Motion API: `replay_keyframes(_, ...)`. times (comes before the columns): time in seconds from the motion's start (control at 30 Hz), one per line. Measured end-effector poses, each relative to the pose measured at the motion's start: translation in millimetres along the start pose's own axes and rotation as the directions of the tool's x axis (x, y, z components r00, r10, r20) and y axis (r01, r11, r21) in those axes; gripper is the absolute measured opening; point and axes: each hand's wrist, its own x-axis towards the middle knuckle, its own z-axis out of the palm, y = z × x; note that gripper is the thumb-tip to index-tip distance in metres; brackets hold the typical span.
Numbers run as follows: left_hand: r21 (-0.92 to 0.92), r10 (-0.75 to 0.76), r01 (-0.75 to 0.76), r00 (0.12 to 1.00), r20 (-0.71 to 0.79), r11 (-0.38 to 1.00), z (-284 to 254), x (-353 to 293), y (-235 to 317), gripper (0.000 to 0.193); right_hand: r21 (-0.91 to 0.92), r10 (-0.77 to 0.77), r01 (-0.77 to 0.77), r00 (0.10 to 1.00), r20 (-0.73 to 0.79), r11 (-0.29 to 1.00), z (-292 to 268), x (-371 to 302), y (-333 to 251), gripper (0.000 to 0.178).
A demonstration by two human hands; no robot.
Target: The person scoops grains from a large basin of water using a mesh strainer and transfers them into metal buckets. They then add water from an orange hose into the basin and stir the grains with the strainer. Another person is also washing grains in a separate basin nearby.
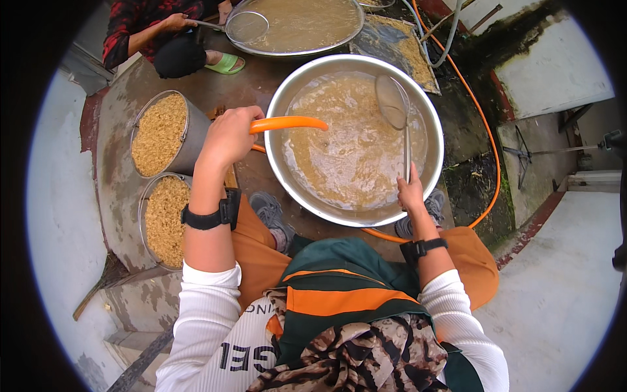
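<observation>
My left hand (228, 136) grips an orange hose (290, 123) whose end hangs over a large metal basin (436, 157) of murky brown water with grain in it. My right hand (410, 193) holds the long handle of a wire-mesh skimmer (392, 101); its round head rests in the water at the basin's far side. Both wrists wear black bands. I crouch in front of the basin, with my knees in orange trousers on either side of it.
Two metal buckets (191, 140) (142, 209) full of tan grain stand at my left. Another person (153, 32) in a red checked sleeve crouches at the far side, holding a mesh sieve (246, 27) over a second basin (297, 49). The hose runs on along the wet right-hand ground (498, 163).
</observation>
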Motion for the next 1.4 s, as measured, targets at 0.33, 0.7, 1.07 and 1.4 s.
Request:
replay_keyframes(0.33, -0.044, 0.036, -0.038, 0.999, -0.033, 0.998, 2, -1, -2, 0.022, 0.546, 0.245, -0.593, 0.777, 0.579, 0.592, 15, -14, 58, 0.015)
replay_keyframes(0.7, -0.038, -0.002, 0.003, 1.0, 0.013, 0.999, 2, 3, -3, 0.023, -0.637, -0.272, 0.145, 0.956, -0.105, 0.757, 13, 3, 64, 0.051)
replay_keyframes(1.07, -0.017, 0.013, -0.013, 1.0, -0.014, 1.0, 2, 1, 1, 0.024, 0.285, 0.073, -0.111, 0.987, 0.141, 0.952, 4, -13, 24, 0.034)
replay_keyframes(1.4, -0.052, 0.043, -0.045, 0.998, -0.044, 0.998, 2, -1, -5, 0.022, 0.575, -0.094, -0.261, 0.853, 0.513, 0.775, -9, -54, -7, 0.039)
